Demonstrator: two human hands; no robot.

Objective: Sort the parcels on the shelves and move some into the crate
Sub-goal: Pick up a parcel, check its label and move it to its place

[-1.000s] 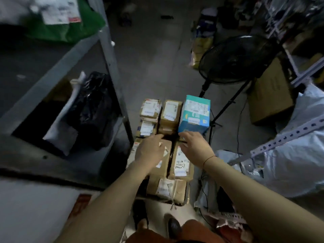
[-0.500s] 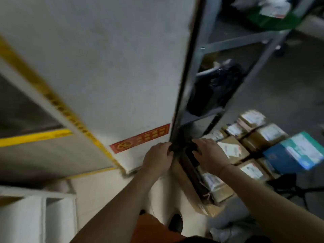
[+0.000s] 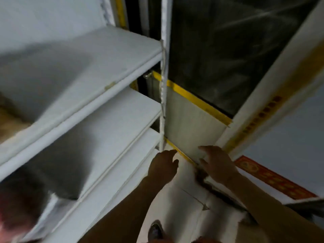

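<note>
Parcels: none clearly in view; blurred tan/brown shape at far left on upper shelf (image 3: 10, 123), can't tell what it is.
Shelves: white flat-board shelving unit (image 3: 98, 71), several tiers, fills left half of frame; white upright post (image 3: 164, 95) at its right end. Much motion blur.
Crate: not in frame.
Left hand: left hand (image 3: 164, 167) out in front, lower centre, near bottom of post; fingers loosely bent, slightly apart, holding nothing; no contact w/ anything that I can make out.
Right hand: right hand (image 3: 218, 163) just beside left one, w/ a gap between; fingers spread and relaxed, tips over pale panel edged w/ yellow strip (image 3: 192, 127); can't tell if touching.
Right side: dark glossy pane (image 3: 236, 50) above pale panel; white slanted board w/ yellow band (image 3: 273, 109); red-and-gold rectangular sticker (image 3: 273, 179) on white surface, lower right.
Floor: pale tile floor (image 3: 184, 213) under both forearms; dark shoe toe (image 3: 155, 230) at bottom centre.
</note>
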